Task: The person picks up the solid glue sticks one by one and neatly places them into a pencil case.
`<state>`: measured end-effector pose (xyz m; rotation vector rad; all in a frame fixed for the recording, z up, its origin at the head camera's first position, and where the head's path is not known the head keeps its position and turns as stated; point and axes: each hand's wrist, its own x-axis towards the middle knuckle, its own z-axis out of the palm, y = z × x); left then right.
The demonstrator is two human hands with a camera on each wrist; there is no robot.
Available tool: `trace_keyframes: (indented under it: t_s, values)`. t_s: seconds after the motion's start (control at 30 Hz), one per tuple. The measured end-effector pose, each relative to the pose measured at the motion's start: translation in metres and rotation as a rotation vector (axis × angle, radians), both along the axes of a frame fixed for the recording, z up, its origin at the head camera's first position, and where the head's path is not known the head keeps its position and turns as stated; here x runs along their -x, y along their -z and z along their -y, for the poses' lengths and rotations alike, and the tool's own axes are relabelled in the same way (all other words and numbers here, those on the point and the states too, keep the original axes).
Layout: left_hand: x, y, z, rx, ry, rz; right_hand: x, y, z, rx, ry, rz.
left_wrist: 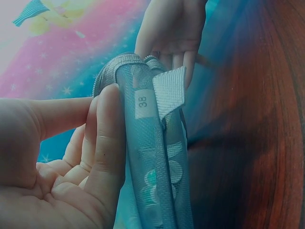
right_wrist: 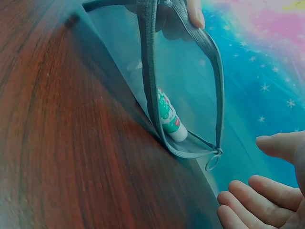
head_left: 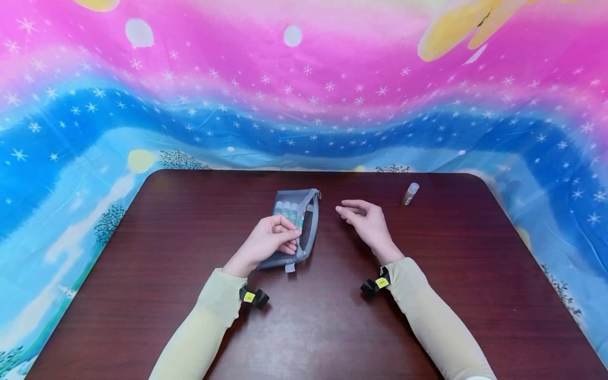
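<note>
A grey mesh zip pouch (head_left: pixel 310 232) lies on the table with its zipped mouth spread apart, facing right. My left hand (head_left: pixel 273 237) pinches the upper edge of that mouth between thumb and fingers. Several white-and-green glue sticks (head_left: pixel 287 209) show through the mesh. One glue stick (right_wrist: pixel 171 117) is seen through the opening in the right wrist view. My right hand (head_left: pixel 364 221) hovers to the right of the pouch, apart from it, fingers extended and holding nothing. In the left wrist view, a label marked 38 (left_wrist: pixel 142 103) shows on the pouch's end, beside a pale fabric tab (left_wrist: pixel 170 93).
A small capped tube (head_left: pixel 410 193) stands at the back right of the dark wooden table (head_left: pixel 190 211), beyond my right hand. A ring pull (right_wrist: pixel 213 162) hangs at one end of the zip. A colourful printed cloth (head_left: pixel 304 95) surrounds the table's back and sides.
</note>
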<state>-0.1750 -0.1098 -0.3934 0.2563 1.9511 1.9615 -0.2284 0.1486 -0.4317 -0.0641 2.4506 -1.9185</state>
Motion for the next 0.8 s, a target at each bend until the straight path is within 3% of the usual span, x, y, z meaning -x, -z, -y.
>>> trace_keyframes:
  t_s: [0.8]
  values:
    - [-0.001,0.000,-0.001,0.001,-0.006,0.003,0.003,0.005,-0.032,-0.029,0.105,-0.051]
